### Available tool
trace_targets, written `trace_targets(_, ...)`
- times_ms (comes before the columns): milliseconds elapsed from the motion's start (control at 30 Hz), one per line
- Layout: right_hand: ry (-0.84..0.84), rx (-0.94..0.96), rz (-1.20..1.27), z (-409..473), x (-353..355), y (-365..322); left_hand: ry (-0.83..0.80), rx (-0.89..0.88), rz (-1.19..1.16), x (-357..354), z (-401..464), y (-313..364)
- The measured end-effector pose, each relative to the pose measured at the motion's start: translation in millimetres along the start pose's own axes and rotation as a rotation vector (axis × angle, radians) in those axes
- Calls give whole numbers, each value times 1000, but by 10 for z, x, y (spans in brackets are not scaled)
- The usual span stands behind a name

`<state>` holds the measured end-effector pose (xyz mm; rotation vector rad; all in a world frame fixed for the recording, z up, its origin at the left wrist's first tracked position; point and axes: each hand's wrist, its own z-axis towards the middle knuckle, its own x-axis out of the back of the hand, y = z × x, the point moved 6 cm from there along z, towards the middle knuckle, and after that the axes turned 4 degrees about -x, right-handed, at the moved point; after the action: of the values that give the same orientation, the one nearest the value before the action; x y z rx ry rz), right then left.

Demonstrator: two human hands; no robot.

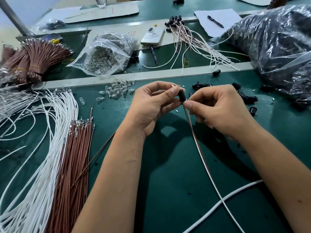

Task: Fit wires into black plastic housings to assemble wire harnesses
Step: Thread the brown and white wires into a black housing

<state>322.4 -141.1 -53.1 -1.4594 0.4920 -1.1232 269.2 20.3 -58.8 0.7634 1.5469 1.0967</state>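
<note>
Centre of frame, above the green desk [168, 165]: the left hand [151, 105] pinches a black plastic housing [182, 96] between thumb and forefinger, the housing standing roughly upright. The right hand [217, 106] pinches a white wire [207, 167] and a brown wire [193, 132] together just below the housing's lower end; the pair trails down toward the lower right of the frame. Both grips are narrow and closed on their parts.

Step in hand, as I judge it: seating the wire ends into the bottom of the housing. Whether the terminals are fully home cannot be told; the entry point is hidden by the fingertips.

Next move likely calls for a firm push upward along the housing's axis with the left grip steady, then a light tug to check retention. Something small glints at the housing's top, too small to name.

Stock around:
- loose white wires [42, 148] and brown wires [75, 157], lower left
- small clear bulbs [117, 89], just left of the hands
- loose black housings [244, 96], right of the hands
- finished harnesses [188, 36], upper centre
- large bag of black parts [277, 39], upper right
</note>
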Motion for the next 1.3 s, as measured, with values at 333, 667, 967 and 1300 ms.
trace_targets(333,-143,-71,28,0,-86,58,-30,11,38,8,-10,6)
trace_targets(667,-101,67,-287,-22,-84,-102,-30,3,103,20,-28,47)
trace_targets(967,-102,125,-426,30,-107,-226,0,-34,119,53,-10,77)
trace_targets(1300,-57,217,-557,199,-48,-396,111,-96,-123,60,32,58)
